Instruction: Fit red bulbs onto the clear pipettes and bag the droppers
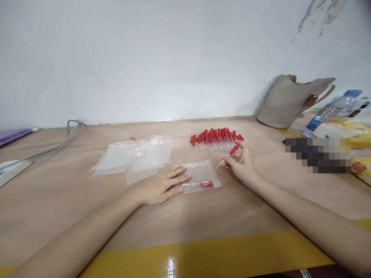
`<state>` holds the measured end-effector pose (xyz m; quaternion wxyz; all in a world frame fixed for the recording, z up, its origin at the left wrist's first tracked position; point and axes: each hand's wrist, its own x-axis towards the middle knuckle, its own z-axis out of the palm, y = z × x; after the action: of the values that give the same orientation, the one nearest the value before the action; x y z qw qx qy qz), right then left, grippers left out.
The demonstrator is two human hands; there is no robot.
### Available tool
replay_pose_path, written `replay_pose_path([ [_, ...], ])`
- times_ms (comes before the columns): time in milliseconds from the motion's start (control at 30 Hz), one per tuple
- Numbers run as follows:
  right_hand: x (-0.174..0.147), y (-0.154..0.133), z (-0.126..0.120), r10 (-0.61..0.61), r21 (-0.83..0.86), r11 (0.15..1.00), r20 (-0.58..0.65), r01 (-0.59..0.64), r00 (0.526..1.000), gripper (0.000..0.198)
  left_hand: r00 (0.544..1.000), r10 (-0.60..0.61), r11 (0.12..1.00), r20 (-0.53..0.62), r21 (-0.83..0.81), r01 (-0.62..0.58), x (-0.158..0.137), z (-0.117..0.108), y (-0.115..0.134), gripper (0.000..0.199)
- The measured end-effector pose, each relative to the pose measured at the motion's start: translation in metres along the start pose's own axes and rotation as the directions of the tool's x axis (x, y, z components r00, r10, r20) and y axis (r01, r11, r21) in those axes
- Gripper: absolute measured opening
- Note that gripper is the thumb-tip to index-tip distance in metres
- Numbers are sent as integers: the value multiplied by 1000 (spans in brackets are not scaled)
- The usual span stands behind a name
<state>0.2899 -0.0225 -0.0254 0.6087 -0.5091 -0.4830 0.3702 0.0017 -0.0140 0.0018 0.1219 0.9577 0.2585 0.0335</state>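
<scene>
Flat on the table, a clear zip bag lies under the spread fingers of my left hand. Inside this bag rests a dropper with a red bulb. My right hand pinches another red-bulbed dropper, its clear tip pointing down and left near the bag's right end. Just beyond my right hand lies a row of red-bulbed droppers, side by side with their bulbs facing the wall. Left of the bag are stacks of clear zip bags, overlapping one another.
A grey cable runs along the left beside a white object and a purple item. Back right stand a beige bag, a water bottle and yellow packages. Yellow tape lines the table's front edge.
</scene>
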Motion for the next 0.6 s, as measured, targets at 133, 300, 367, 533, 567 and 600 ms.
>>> replay_pose_path([
  [133,-10,1,10,181,86,978,84,-188,980,48,999,-41,999,20,-13,41,0,-1,2,54],
  [300,-13,-5,-5,257,-24,965,250,-260,934,25,998,-55,998,-14,-38,55,0,-2,3,57],
  [367,-12,-8,-15,273,-168,959,327,-228,905,26,999,-51,998,-20,-41,50,0,-2,3,57],
  [533,-10,-9,-19,108,-445,879,538,172,836,25,997,-74,996,8,-43,74,0,-3,3,56],
  [567,-10,-8,-17,66,-456,856,565,245,822,24,997,-74,996,7,-42,75,0,-3,3,56],
  [600,-10,-7,-14,33,-461,837,582,296,813,25,998,-70,997,2,-40,70,0,-3,3,56],
])
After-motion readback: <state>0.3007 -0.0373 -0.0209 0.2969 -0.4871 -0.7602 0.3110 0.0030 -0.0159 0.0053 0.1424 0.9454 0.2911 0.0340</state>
